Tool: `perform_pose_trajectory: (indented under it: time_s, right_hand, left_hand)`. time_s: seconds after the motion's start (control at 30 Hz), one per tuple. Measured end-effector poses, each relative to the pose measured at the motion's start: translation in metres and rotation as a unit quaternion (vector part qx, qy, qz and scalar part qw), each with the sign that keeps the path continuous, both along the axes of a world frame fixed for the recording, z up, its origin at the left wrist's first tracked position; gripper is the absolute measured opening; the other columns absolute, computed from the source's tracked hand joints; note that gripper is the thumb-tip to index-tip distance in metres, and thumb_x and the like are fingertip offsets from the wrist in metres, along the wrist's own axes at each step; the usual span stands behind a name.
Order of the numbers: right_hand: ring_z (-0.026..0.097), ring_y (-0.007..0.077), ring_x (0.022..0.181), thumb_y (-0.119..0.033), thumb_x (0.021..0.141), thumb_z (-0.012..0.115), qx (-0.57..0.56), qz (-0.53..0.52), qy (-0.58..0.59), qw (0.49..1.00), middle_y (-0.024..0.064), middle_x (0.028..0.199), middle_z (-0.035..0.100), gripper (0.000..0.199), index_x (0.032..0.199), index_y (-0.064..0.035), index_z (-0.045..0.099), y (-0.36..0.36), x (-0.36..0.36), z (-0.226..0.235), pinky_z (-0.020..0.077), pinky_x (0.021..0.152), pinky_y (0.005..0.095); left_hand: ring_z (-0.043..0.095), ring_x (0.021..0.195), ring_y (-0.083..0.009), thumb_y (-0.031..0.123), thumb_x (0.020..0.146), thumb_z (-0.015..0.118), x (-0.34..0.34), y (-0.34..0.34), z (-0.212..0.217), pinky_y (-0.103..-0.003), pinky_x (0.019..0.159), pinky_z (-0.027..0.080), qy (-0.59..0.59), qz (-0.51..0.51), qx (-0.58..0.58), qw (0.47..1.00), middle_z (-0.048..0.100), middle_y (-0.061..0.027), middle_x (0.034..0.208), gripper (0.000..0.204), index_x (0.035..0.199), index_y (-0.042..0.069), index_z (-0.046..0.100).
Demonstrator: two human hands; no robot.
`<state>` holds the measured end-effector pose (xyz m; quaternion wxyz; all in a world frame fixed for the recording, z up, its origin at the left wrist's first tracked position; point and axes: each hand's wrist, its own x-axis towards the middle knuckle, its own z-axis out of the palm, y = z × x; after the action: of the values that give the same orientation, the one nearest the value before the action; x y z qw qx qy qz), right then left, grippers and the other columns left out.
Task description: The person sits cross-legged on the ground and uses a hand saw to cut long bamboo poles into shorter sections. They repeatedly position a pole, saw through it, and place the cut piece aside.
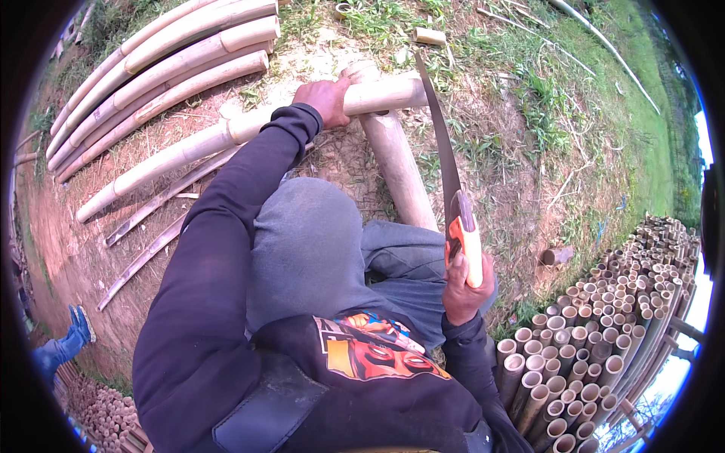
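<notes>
My left hand (326, 101) is wrapped over a pale bamboo pole (189, 146), gripping it near its right end. That pole lies slanting across a thicker bamboo log (394, 162), which runs toward my legs. In my right hand (465, 289) is a hand saw (440, 140), held by its orange and cream handle. Its long dark blade points away from me and lies at the pole's right end; I cannot tell whether the teeth are in the bamboo. A short cut piece of bamboo (430, 35) lies on the ground beyond the blade tip.
Several long bamboo poles (192, 79) lie stacked at the far left. Thin split strips (143, 260) lie nearer me. Many short cut bamboo tubes (581, 340) stand packed at the right. A short brown piece (557, 256) lies beside them. Another person's blue-clad leg (60, 346) shows at the left edge.
</notes>
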<state>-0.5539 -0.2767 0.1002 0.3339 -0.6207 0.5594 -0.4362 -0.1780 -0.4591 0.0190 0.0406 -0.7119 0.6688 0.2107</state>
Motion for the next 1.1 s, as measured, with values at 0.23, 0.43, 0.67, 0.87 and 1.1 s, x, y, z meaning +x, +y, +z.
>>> perform_pose_trajectory:
  time_s: [0.23,0.43,0.67,0.87,1.1]
  right_hand:
    - [0.061,0.0040,0.067,-0.017,0.107,0.072,-0.032,0.047,-0.044,0.997,0.0017,0.083,0.067,0.021,0.105,0.0023,0.065,-0.171,0.091,-0.034,0.0495,0.056,0.0237]
    - [0.066,0.0109,0.070,-0.010,0.103,0.072,0.040,-0.028,0.002,0.999,0.0062,0.083,0.070,0.013,0.106,0.0025,0.071,-0.020,0.017,-0.001,0.0521,0.063,0.0303]
    - [0.063,0.0129,0.066,-0.019,0.103,0.075,-0.041,0.010,-0.014,0.999,0.0095,0.081,0.069,0.022,0.100,0.0014,0.069,-0.142,0.082,-0.034,0.0520,0.062,0.0339]
    - [0.066,0.0118,0.072,-0.012,0.101,0.075,0.030,-0.011,-0.020,0.999,0.0112,0.089,0.073,0.016,0.104,0.0024,0.071,-0.067,0.038,-0.001,0.0523,0.064,0.0322]
    - [0.063,0.0115,0.071,-0.012,0.101,0.075,-0.048,0.004,0.034,0.998,0.0119,0.091,0.073,0.015,0.104,0.0019,0.069,-0.071,0.045,-0.014,0.0511,0.066,0.0306]
  left_hand:
    - [0.075,0.106,-0.0364,0.041,0.078,0.085,-0.002,0.001,0.006,-0.049,0.094,0.060,-0.006,0.017,-0.003,1.000,0.077,-0.0161,0.113,0.073,0.142,0.018,0.058]
    - [0.076,0.105,-0.0365,0.040,0.078,0.088,0.001,0.003,0.005,-0.049,0.092,0.061,0.008,-0.007,-0.025,1.000,0.078,-0.0169,0.112,0.071,0.139,0.015,0.060]
    - [0.075,0.109,-0.0341,0.039,0.079,0.085,-0.003,0.004,0.004,-0.048,0.094,0.059,0.004,0.007,-0.015,1.000,0.077,-0.0144,0.113,0.067,0.138,0.017,0.060]
    - [0.075,0.107,-0.0362,0.039,0.079,0.088,0.000,0.002,0.008,-0.048,0.094,0.060,0.001,0.010,-0.005,1.000,0.078,-0.0170,0.114,0.073,0.139,0.012,0.058]
    - [0.074,0.109,-0.0353,0.042,0.078,0.085,0.000,-0.001,-0.003,-0.050,0.095,0.059,-0.007,-0.003,-0.003,1.000,0.077,-0.0149,0.115,0.066,0.134,0.016,0.061]
